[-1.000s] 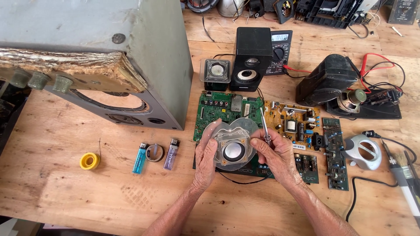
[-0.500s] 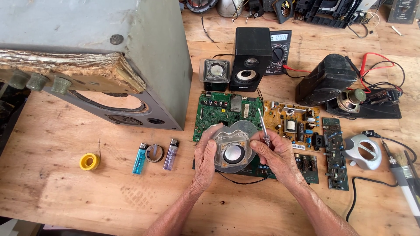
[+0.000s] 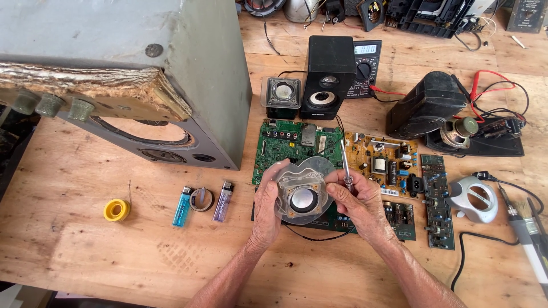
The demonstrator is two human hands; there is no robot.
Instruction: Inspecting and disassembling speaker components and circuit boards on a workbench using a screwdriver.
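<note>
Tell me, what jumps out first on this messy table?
Dead centre, the left hand and right hand grip a small clear-framed speaker, the right also holding a screwdriver. A big grey speaker box fills the top left, and green circuit boards lie behind the hands.

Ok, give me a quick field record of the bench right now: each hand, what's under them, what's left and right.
left hand: grips the left edge of the small speaker
right hand: grips the speaker's right edge and holds a screwdriver, shaft pointing away from the person
under hands: green circuit board
left of hands: blue lighter, tape ring, purple lighter, yellow roll
right of hands: yellow circuit board
far left: big grey speaker cabinet
surface: wooden table
</note>
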